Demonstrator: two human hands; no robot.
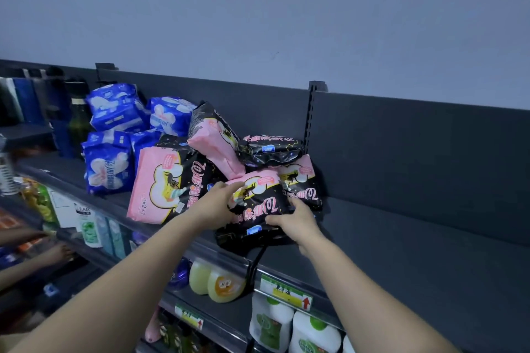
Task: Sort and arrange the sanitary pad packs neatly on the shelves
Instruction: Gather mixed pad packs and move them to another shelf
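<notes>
A jumbled heap of black-and-pink pad packs (213,137) lies on the dark top shelf (401,241). Both hands hold one black-and-pink pack (258,199) at the front of the heap. My left hand (216,203) grips its left end and my right hand (296,222) grips its right lower edge. Another black pack (249,235) lies under it at the shelf's front edge. A large pink pack (160,189) leans to the left. Several blue pad packs (114,135) are stacked further left.
The top shelf is bare to the right of the heap, up to the dark back panel (415,157). Bottles (77,117) stand at the far left. Lower shelves hold soap and shampoo bottles (312,332). Another person's hands (57,252) reach in at the lower left.
</notes>
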